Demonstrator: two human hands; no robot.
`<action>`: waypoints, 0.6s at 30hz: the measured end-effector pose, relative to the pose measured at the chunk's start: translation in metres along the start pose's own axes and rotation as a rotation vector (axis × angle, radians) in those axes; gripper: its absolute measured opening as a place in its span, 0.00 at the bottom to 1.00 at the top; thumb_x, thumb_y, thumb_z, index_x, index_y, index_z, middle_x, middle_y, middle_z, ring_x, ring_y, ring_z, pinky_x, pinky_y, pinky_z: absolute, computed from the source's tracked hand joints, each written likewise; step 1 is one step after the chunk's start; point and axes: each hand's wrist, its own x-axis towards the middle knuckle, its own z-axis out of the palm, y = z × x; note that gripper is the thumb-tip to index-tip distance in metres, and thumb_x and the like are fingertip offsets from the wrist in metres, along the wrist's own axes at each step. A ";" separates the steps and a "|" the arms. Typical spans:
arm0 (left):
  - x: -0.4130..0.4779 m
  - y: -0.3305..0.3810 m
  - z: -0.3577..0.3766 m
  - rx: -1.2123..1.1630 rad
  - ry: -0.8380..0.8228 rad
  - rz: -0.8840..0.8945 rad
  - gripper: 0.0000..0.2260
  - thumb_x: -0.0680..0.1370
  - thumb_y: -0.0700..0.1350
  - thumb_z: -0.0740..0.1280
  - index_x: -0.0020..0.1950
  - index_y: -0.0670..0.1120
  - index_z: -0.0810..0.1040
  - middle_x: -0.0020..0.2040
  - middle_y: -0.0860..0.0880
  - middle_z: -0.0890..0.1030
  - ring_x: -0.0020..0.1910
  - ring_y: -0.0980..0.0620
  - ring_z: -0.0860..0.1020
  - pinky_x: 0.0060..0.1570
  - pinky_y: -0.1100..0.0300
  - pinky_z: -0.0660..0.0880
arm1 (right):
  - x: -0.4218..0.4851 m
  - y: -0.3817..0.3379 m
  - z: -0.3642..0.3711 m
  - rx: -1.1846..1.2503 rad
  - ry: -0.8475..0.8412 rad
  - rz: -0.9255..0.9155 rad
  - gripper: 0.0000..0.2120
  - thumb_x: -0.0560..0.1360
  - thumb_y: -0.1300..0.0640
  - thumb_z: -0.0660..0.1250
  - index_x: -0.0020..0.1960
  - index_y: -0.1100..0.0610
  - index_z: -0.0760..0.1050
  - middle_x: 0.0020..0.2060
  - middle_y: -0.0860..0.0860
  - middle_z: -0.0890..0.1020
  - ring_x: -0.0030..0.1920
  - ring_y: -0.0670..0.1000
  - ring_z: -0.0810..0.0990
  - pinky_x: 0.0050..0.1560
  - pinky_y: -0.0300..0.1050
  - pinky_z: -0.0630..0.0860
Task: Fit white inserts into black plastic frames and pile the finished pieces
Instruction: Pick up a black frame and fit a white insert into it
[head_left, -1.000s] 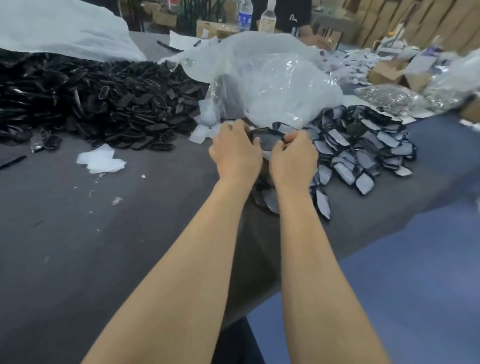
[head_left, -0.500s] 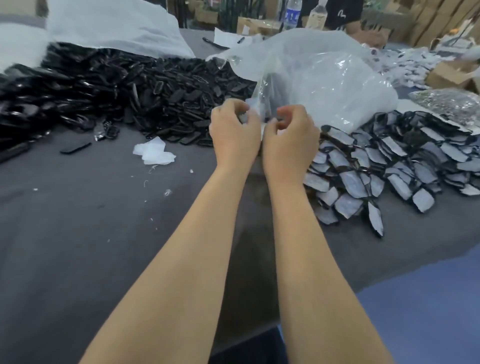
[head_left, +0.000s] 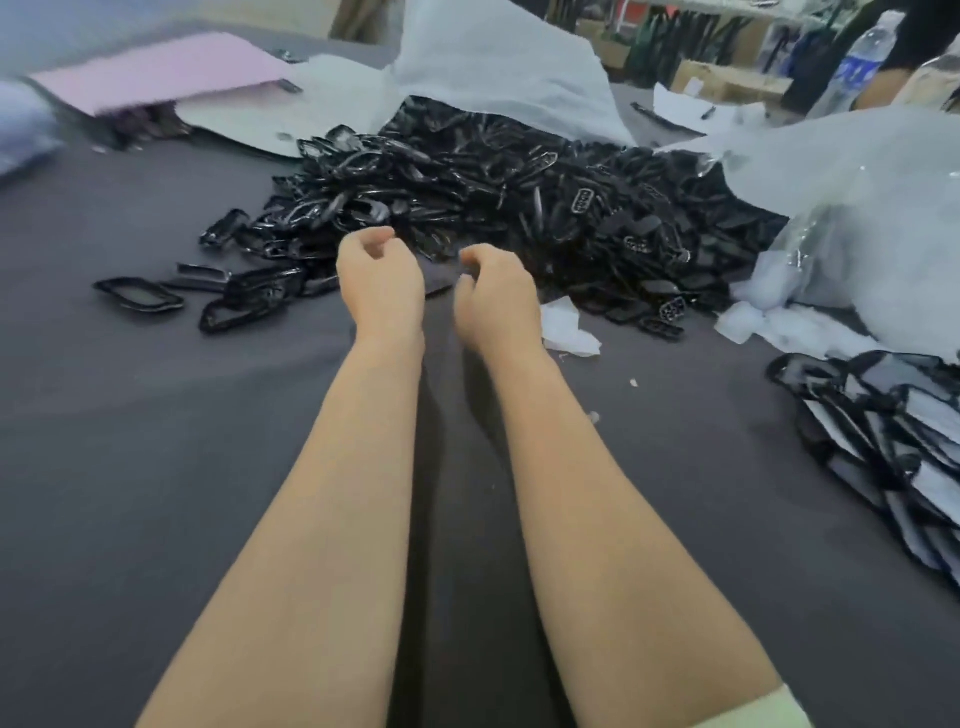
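Note:
A big heap of black plastic frames (head_left: 519, 208) lies across the back of the grey table (head_left: 156, 467). My left hand (head_left: 379, 280) hovers at the heap's front edge with its fingers curled in; nothing shows in it. Beside it, my right hand (head_left: 493, 296) is curled too, its thumb and fingertips at the edge of a thin dark flat piece (head_left: 439, 275) between the two hands. Finished pieces with pale inserts (head_left: 883, 431) are piled at the right edge. White inserts (head_left: 753, 322) spill from a clear plastic bag (head_left: 857, 218).
A few loose frames (head_left: 140, 296) lie left of my hands. A crumpled white scrap (head_left: 566, 327) sits right of my right wrist. A white sheet (head_left: 493, 67) covers the heap's back, and a pink sheet (head_left: 166, 67) lies far left. A water bottle (head_left: 857, 62) stands behind.
My view and both hands have swung left, from the plastic bag to the heap of black frames. The hands have drifted apart and no longer work one piece together.

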 end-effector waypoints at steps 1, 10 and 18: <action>0.006 0.001 -0.004 -0.012 0.017 -0.011 0.09 0.79 0.37 0.56 0.54 0.47 0.72 0.52 0.47 0.74 0.47 0.51 0.70 0.44 0.60 0.68 | 0.004 -0.003 0.007 -0.001 -0.001 -0.004 0.20 0.78 0.64 0.56 0.69 0.57 0.70 0.66 0.55 0.73 0.66 0.57 0.70 0.62 0.49 0.68; 0.029 -0.002 -0.008 -0.051 0.056 -0.080 0.08 0.79 0.37 0.57 0.53 0.46 0.72 0.52 0.45 0.76 0.47 0.50 0.72 0.59 0.50 0.73 | 0.037 -0.018 0.042 -0.248 -0.187 -0.016 0.23 0.79 0.62 0.52 0.74 0.54 0.61 0.77 0.52 0.54 0.77 0.56 0.47 0.76 0.57 0.44; 0.030 -0.004 0.001 -0.062 0.012 -0.058 0.08 0.79 0.37 0.57 0.53 0.46 0.73 0.49 0.48 0.74 0.43 0.51 0.70 0.39 0.63 0.67 | 0.032 0.001 0.029 -0.239 0.035 -0.009 0.15 0.79 0.61 0.56 0.62 0.58 0.75 0.62 0.54 0.75 0.62 0.56 0.73 0.60 0.48 0.66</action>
